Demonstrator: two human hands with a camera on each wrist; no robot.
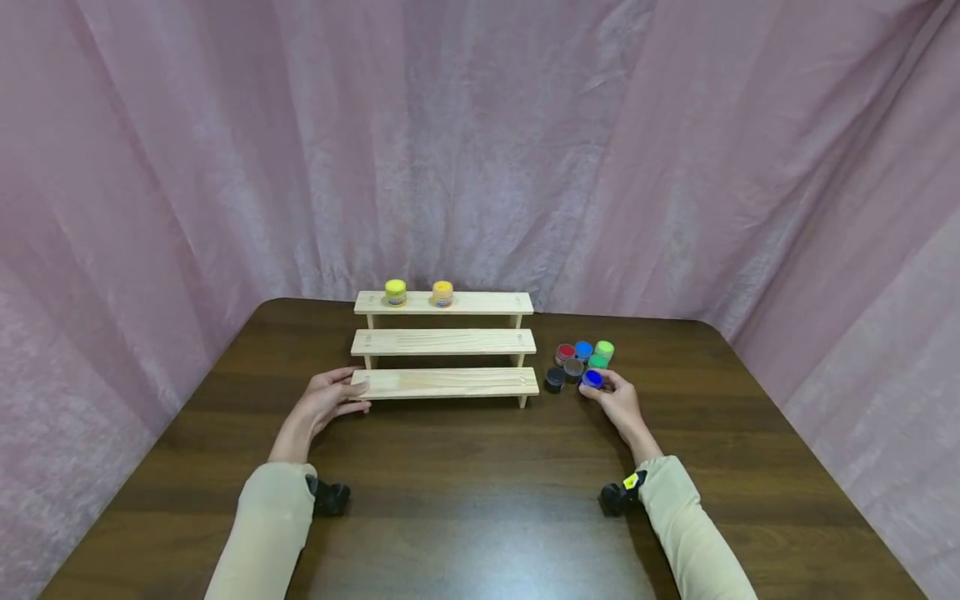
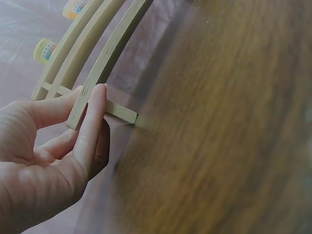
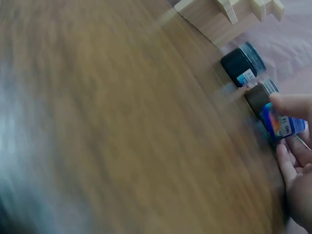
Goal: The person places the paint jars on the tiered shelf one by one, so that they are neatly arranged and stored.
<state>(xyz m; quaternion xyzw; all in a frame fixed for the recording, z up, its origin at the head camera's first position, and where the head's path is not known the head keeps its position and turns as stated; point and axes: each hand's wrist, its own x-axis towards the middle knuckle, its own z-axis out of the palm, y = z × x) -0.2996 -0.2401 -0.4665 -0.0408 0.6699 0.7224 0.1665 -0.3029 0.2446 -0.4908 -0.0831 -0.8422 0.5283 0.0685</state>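
Observation:
My left hand (image 1: 326, 400) pinches the left end of the lowest step of a three-tier wooden display stand (image 1: 446, 383); in the left wrist view, thumb and fingers close on that board's end. On the top tier stand a yellow paint jar (image 1: 395, 292) and an orange paint jar (image 1: 442, 293). To the right of the stand, my right hand (image 1: 619, 403) grips a blue paint jar (image 1: 592, 379) between thumb and fingers. The right wrist view shows this labelled blue jar (image 3: 282, 124) tilted, close to a dark brown jar (image 3: 258, 95) and a black jar (image 3: 241, 63).
Beside the held jar cluster a black jar (image 1: 555, 380), a dark jar (image 1: 573, 370), a red jar (image 1: 565, 354), a lighter blue jar (image 1: 583, 351) and two green jars (image 1: 603, 349). Everything rests on a brown wooden table (image 1: 465, 500), with pink curtains (image 1: 480, 150) behind it.

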